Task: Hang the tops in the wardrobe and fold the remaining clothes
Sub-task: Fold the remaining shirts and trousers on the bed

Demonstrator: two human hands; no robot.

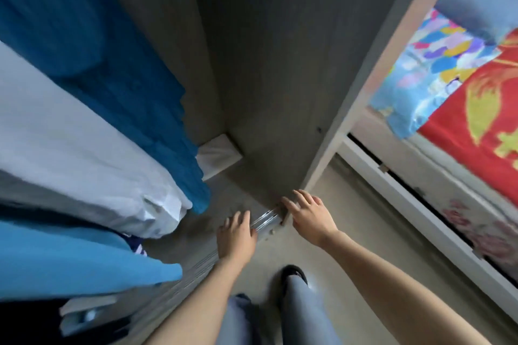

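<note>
Head view: wardrobe [266,64] holds hung tops [112,70]; left hand [236,235] and right hand [308,216] both loosely spread.

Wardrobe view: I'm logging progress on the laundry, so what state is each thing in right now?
wardrobe: open, inside visible
teal top: hanging in the wardrobe
white top: hanging beside the teal one
light blue top: hanging next to the white one
left hand: open, holds no garment, fingers at the metal rail
right hand: open, fingers spread, holds nothing
red blanket: spread out, unfolded
</note>
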